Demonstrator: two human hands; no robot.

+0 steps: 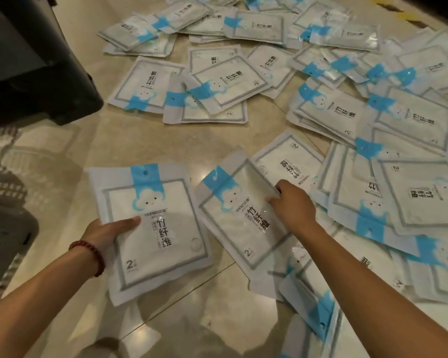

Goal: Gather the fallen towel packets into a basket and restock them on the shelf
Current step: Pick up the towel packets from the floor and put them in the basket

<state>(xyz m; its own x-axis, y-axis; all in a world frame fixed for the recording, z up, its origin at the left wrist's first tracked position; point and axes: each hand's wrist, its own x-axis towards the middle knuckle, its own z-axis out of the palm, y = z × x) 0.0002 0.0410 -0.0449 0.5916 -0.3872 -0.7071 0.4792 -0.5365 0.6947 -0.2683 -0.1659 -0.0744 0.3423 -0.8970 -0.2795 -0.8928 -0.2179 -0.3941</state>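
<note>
Several white towel packets with blue cloud labels lie scattered over the glossy tiled floor (pixel 130 140). My left hand (pixel 106 232), a red bead bracelet on its wrist, grips the left edge of one packet (pixel 153 228), thumb on top. My right hand (pixel 292 202) pinches the right edge of a second packet (pixel 236 218) that lies tilted on the floor beside the first. A heap of overlapping packets (pixel 398 182) spreads to the right, and more packets (pixel 217 89) lie farther off.
A dark basket or bin (pixel 36 63) stands at the upper left on the floor. Another dark grey object (pixel 5 241) shows at the left edge. Bare tile lies between the near packets and the far ones.
</note>
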